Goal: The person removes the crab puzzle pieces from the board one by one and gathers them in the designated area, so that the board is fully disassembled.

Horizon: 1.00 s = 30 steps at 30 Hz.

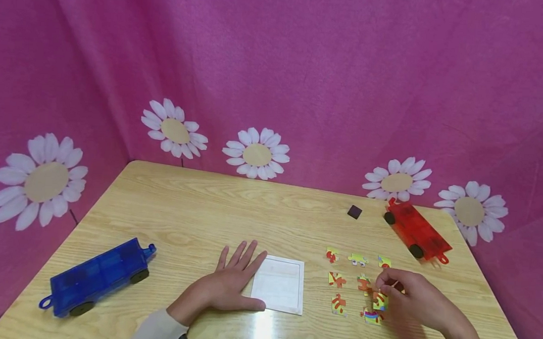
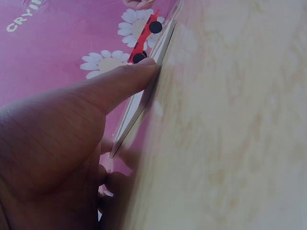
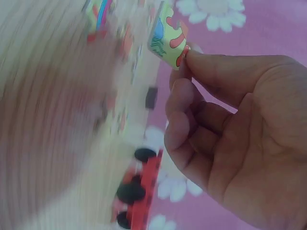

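My left hand (image 1: 227, 289) lies spread with straight fingers at the left edge of a white square puzzle board (image 1: 277, 286). In the left wrist view the thumb (image 2: 129, 81) touches the edge of the board. With thumb and forefinger, my right hand (image 1: 413, 299) pinches a jigsaw piece (image 3: 168, 38) in yellow, red and blue, held up off the table. Several other jigsaw pieces (image 1: 337, 280) lie spaced out in rows to the right of the board, left of and below the right hand. The nearest of these is a rainbow-striped piece (image 1: 372, 316).
A blue toy wagon (image 1: 100, 276) stands at the table's left. At the far right is a red toy wagon (image 1: 419, 229), with a small dark square (image 1: 354, 212) beside it. A pink curtain (image 1: 275, 78) with daisies closes off the back of the wooden table (image 1: 197, 206).
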Each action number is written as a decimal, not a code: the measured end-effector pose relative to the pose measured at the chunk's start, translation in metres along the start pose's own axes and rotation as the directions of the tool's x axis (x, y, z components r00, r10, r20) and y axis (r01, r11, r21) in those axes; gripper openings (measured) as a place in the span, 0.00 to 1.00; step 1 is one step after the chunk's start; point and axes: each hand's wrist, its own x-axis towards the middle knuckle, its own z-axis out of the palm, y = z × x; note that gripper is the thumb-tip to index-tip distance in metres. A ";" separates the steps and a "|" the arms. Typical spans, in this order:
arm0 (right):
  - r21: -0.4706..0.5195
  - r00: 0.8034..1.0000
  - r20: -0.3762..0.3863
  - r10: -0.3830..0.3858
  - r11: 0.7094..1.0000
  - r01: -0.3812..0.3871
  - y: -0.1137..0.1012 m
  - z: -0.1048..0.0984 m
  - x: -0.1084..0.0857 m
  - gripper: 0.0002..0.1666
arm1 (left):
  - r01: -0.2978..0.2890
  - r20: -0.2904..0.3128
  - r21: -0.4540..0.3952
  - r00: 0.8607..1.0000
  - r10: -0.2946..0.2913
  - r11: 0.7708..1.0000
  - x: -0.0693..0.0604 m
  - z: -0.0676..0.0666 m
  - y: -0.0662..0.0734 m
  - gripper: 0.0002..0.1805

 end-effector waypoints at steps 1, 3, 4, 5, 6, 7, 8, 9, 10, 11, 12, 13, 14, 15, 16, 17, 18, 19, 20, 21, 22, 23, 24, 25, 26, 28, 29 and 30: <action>-0.009 1.000 0.001 0.015 1.000 -0.015 0.003 -0.002 -0.003 0.05 | 0.000 0.000 0.000 1.000 0.000 1.000 0.000 0.000 0.000 0.60; -0.020 1.000 -0.001 0.020 1.000 -0.020 0.009 -0.005 -0.008 0.05 | 0.000 0.000 0.000 1.000 0.000 1.000 0.000 0.000 0.000 0.60; -0.029 1.000 -0.005 0.015 0.999 -0.015 0.013 -0.007 -0.010 0.04 | 0.001 0.000 -0.001 1.000 -0.001 1.000 0.000 0.000 0.000 0.60; -0.034 1.000 -0.004 0.014 0.999 -0.014 0.016 -0.008 -0.012 0.04 | 0.001 0.000 0.000 1.000 -0.001 1.000 0.000 0.000 -0.001 0.60; -0.035 1.000 0.001 0.018 0.999 -0.018 0.019 -0.009 -0.013 0.04 | 0.002 0.001 -0.002 1.000 -0.002 1.000 0.000 0.000 -0.001 0.60; -0.036 1.000 0.008 0.016 0.999 -0.016 0.022 -0.010 -0.014 0.04 | 0.002 0.001 -0.002 1.000 -0.002 1.000 0.000 -0.001 -0.001 0.60; -0.036 1.000 0.018 0.024 0.999 -0.024 0.026 -0.012 -0.015 0.04 | 0.001 0.001 -0.001 1.000 -0.001 1.000 0.000 -0.001 0.000 0.60; -0.032 0.999 0.033 0.040 0.999 -0.039 0.029 -0.013 -0.016 0.04 | 0.001 0.001 -0.002 1.000 -0.001 1.000 0.000 -0.001 0.000 0.60; -0.012 0.997 0.057 0.058 0.998 -0.057 0.031 -0.014 -0.016 0.04 | 0.000 0.001 -0.002 1.000 0.000 1.000 0.000 -0.001 0.000 0.60; 0.012 0.993 0.087 0.076 0.997 -0.077 0.034 -0.014 -0.017 0.04 | -0.001 0.002 -0.001 1.000 0.001 1.000 0.000 -0.001 0.000 0.60; 0.028 0.991 0.111 0.078 0.996 -0.082 0.036 -0.014 -0.017 0.04 | -0.001 0.003 -0.001 1.000 0.001 1.000 0.000 -0.001 0.000 0.60; 0.043 0.988 0.134 0.079 0.995 -0.085 0.038 -0.014 -0.017 0.04 | -0.001 0.003 -0.001 1.000 0.001 1.000 0.000 -0.001 -0.001 0.60; 0.056 0.984 0.155 0.090 0.993 -0.100 0.040 -0.014 -0.017 0.05 | 0.000 0.003 -0.001 1.000 0.000 1.000 0.000 -0.001 -0.001 0.60; 0.066 0.981 0.172 0.089 0.993 -0.102 0.041 -0.013 -0.017 0.05 | 0.000 0.004 -0.002 1.000 0.000 1.000 0.000 -0.001 -0.001 0.60; 0.072 0.980 0.184 0.081 0.993 -0.095 0.042 -0.012 -0.017 0.05 | 0.000 0.003 -0.002 1.000 0.000 1.000 0.000 -0.001 -0.001 0.60; 0.072 0.979 0.189 0.081 0.993 -0.096 0.043 -0.012 -0.017 0.05 | 0.000 0.004 -0.001 1.000 0.000 1.000 0.000 -0.001 0.000 0.60; 0.063 0.978 0.189 0.084 0.993 -0.097 0.043 -0.011 -0.017 0.05 | 0.000 0.004 -0.002 1.000 0.000 1.000 0.000 0.000 0.000 0.60; 0.056 0.977 0.189 0.095 0.993 -0.107 0.044 -0.011 -0.016 0.05 | -0.001 0.004 -0.002 1.000 0.001 1.000 0.000 0.000 0.000 0.60; 0.047 0.976 0.187 0.109 0.992 -0.120 0.044 -0.010 -0.016 0.05 | -0.001 0.005 -0.001 1.000 0.001 1.000 0.000 0.000 0.000 0.60; 0.030 0.975 0.181 0.127 0.990 -0.135 0.044 -0.010 -0.015 0.04 | -0.001 0.005 0.001 1.000 0.001 1.000 0.000 0.000 0.000 0.60; 0.012 0.974 0.171 0.146 0.989 -0.150 0.043 -0.010 -0.015 0.04 | -0.002 0.005 0.003 1.000 0.002 1.000 0.000 0.000 0.000 0.60; -0.007 0.973 0.159 0.168 0.986 -0.169 0.043 -0.010 -0.014 0.04 | -0.001 0.006 0.003 1.000 0.001 1.000 0.000 0.000 0.000 0.60; -0.030 0.974 0.144 0.178 0.984 -0.175 0.042 -0.010 -0.013 0.04 | -0.001 0.006 0.001 1.000 0.001 1.000 0.000 -0.001 0.000 0.60; -0.048 0.974 0.127 0.189 0.982 -0.184 0.041 -0.010 -0.013 0.04 | 0.000 0.005 0.001 1.000 0.000 1.000 0.000 -0.001 0.000 0.60; -0.062 0.973 0.110 0.202 0.979 -0.196 0.040 -0.011 -0.012 0.03 | 0.001 0.005 0.001 1.000 -0.001 1.000 0.000 -0.001 0.000 0.60; -0.065 0.975 0.079 0.209 0.977 -0.204 0.036 -0.012 -0.012 0.03 | 0.001 0.004 -0.002 1.000 -0.001 1.000 0.000 -0.001 -0.001 0.60; -0.062 0.978 0.063 0.197 0.979 -0.193 0.034 -0.012 -0.011 0.03 | 0.001 0.003 -0.004 1.000 -0.001 1.000 0.000 0.000 -0.001 0.60; -0.058 0.982 0.045 0.182 0.982 -0.180 0.031 -0.012 -0.011 0.03 | 0.001 0.002 -0.004 1.000 -0.001 1.000 0.000 0.000 -0.001 0.60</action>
